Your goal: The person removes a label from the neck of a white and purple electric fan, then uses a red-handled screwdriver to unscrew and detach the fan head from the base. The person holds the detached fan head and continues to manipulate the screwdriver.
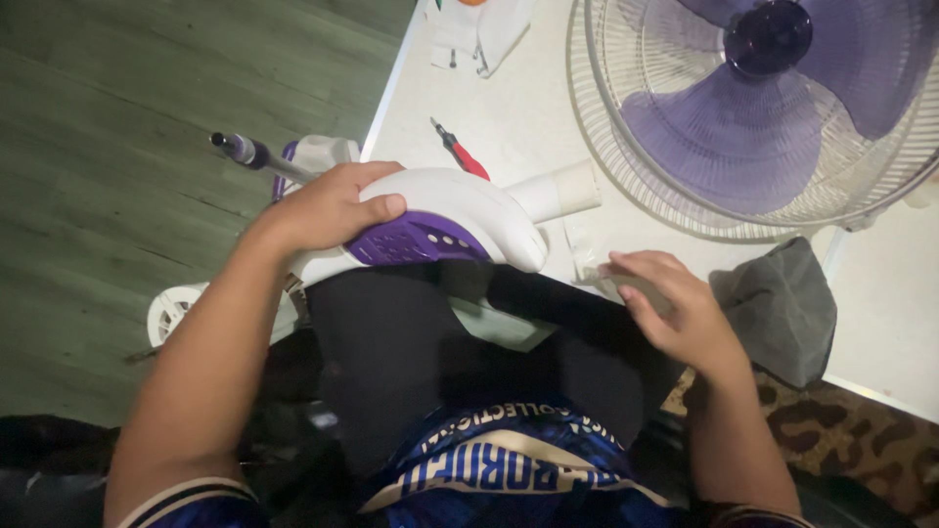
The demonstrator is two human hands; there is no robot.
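My left hand (pixel 328 207) grips a white and purple fan motor housing (pixel 440 223) that rests across my lap at the table's edge. A short white tube (pixel 562 191) juts from the housing toward the fan. A metal shaft with a dark tip (pixel 245 151) sticks out to the left behind my left hand. My right hand (pixel 675 308) lies on the table edge to the right of the housing, fingers closed over a small pale part (pixel 592 266); what the part is cannot be told.
A fan head with purple blades (pixel 773 108) inside a white wire guard (pixel 626 166) lies on the white table (pixel 518 108). A red-handled screwdriver (pixel 462 152) lies beside it. A grey cloth (pixel 778 308) sits right. A round white part (pixel 176 311) lies on the green wooden floor (pixel 117 196).
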